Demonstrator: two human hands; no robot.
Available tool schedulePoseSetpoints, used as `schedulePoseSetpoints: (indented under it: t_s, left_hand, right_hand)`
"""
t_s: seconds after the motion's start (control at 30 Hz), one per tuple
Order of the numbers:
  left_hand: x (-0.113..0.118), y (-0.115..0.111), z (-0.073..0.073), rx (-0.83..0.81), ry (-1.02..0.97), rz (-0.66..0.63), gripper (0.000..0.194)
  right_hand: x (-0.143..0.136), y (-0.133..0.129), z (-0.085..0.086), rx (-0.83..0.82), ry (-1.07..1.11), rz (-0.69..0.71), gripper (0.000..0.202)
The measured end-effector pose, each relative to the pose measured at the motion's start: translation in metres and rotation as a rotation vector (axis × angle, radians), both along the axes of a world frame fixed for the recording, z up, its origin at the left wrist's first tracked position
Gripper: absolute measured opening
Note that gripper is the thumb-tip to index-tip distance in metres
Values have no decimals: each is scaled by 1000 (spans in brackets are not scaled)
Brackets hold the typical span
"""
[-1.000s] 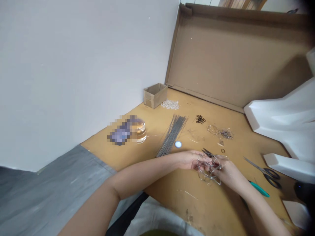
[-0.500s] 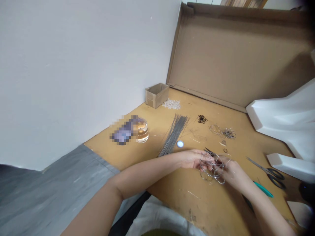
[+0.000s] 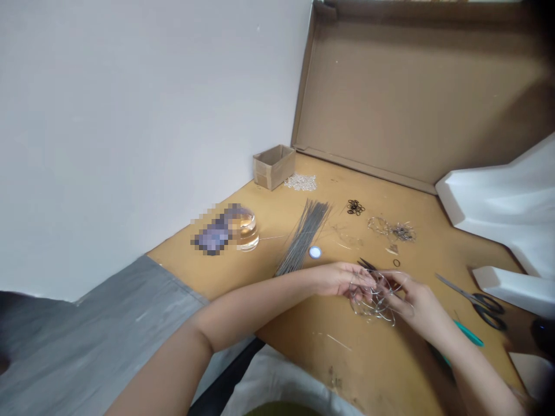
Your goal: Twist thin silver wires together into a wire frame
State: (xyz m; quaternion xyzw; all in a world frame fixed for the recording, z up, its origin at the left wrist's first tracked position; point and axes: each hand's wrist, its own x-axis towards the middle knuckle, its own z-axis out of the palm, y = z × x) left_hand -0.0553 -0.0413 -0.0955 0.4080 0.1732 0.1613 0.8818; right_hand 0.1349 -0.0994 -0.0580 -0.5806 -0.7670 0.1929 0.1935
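A loose tangle of silvery wire loops (image 3: 373,306) hangs between my two hands above the table. My left hand (image 3: 342,279) is closed on its left side, fingertips pressed into the loops. On the right side my right hand (image 3: 410,294) pinches the wire with thumb and fingers. Dark pointed tips (image 3: 366,264) of a tool lie on the table just behind the hands; a green handle (image 3: 468,333) shows beside my right forearm, which hides the part between. A single dark ring (image 3: 396,263) rests behind my right hand.
Grey wire rods (image 3: 306,237) lie in a bundle near a small blue-white disc (image 3: 315,252). Behind are black rings (image 3: 355,207), tangled wire (image 3: 403,231), a small cardboard box (image 3: 274,167) and small clear pieces (image 3: 301,182). Scissors (image 3: 481,303) lie right, a glass (image 3: 248,231) left.
My right hand has shifted slightly to the right and its fingers have spread a little on the wire. The tangle has changed shape slightly. My left hand stays nearly in place.
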Motion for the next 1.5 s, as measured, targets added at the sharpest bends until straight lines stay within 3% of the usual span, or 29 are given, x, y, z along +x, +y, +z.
schedulePoseSetpoints:
  t_s: [0.13,0.23,0.33,0.47,0.73,0.93,1.13,1.3,1.4,1.5]
  left_hand:
    - [1,-2,9,49,16,3,38]
    - [3,-3,16,86,27,-12,42]
    - [7,-4,20,99,56,-18,45]
    - [13,-7,24,137,71,-8,47]
    - [20,-14,28,223,156,31,46]
    - [24,-19,21,250,149,102,48]
    - [18,-8,21,292,126,24,44]
    - [18,6,21,253,57,-27,42]
    - [21,7,27,225,120,-41,35]
    - [24,6,33,302,176,-31,32]
  right_hand:
    - [2,-8,6,-80,235,-106,29]
    - [9,-12,6,-213,541,-168,35]
    - [15,-13,3,-304,817,-184,36]
    - [13,-13,4,-428,978,-162,41]
    - [23,-17,-2,-478,911,-19,46]
    - [23,-29,-2,-460,770,-133,24]
    - [25,-32,-9,-446,934,-208,27]
    - [27,-32,-10,-441,900,-223,29]
    - [26,-33,-6,-430,880,-229,33]
    - [25,-34,-4,-426,866,-208,33]
